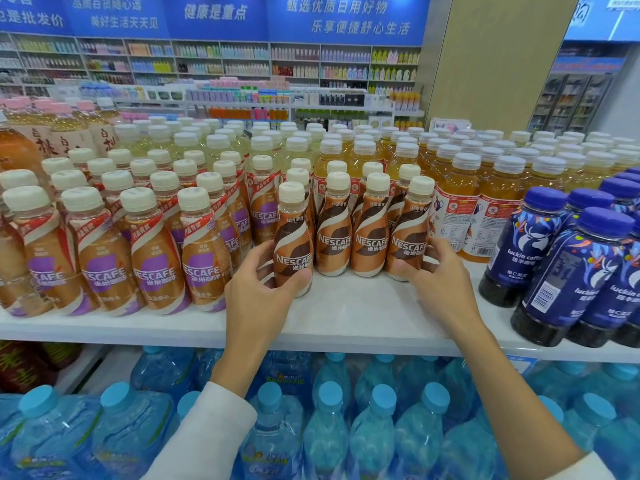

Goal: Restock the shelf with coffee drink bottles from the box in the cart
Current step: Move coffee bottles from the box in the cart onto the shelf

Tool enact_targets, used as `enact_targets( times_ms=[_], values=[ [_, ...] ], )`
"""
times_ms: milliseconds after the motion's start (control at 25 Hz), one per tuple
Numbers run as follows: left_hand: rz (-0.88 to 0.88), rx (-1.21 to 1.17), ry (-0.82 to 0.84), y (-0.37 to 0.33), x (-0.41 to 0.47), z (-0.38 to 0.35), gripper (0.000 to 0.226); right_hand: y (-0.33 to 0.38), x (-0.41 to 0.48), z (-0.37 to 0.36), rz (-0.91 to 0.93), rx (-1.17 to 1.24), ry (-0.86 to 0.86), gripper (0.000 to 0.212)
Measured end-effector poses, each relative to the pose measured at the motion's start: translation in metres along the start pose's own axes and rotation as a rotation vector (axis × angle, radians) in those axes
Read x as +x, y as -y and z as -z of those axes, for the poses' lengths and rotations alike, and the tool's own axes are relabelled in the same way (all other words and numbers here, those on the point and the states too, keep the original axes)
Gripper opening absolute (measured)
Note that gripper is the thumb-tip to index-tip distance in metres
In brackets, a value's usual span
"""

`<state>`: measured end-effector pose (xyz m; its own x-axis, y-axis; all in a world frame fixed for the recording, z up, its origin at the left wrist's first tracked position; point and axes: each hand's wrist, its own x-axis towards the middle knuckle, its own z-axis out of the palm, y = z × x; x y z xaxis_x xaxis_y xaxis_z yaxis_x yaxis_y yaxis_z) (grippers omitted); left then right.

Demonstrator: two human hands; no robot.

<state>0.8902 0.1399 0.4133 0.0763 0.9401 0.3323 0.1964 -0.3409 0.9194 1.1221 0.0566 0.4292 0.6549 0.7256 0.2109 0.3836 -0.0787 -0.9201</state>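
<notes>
While the left hand curls its thumb and fingers round the lower body of a brown-and-cream swirl-labelled plastic coffee bottle with a cream cap, that bottle stands upright on the white shelf, just forward of a row of matching coffee bottles. The right hand grips the rightmost bottle of the row, thumb on its lower front, fingers wrapped round its far side. Purple-labelled coffee bottles stand to the left, dark blue bottles with blue caps to the right, and amber tea bottles behind. Pale blue water bottles fill the level below
</notes>
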Motion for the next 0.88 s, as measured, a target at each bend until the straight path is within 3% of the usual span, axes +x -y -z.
enact_targets(
  times_ms=[680,880],
  values=[
    [-0.031,-0.012,0.094,0.008,0.002,0.007,0.059,0.005,0.001,-0.009,-0.064,-0.031,0.018,0.073],
    [-0.097,0.015,0.128,0.008,-0.002,0.011,0.058,0.007,-0.042,-0.009,-0.042,-0.125,-0.135,0.057]
  ],
)
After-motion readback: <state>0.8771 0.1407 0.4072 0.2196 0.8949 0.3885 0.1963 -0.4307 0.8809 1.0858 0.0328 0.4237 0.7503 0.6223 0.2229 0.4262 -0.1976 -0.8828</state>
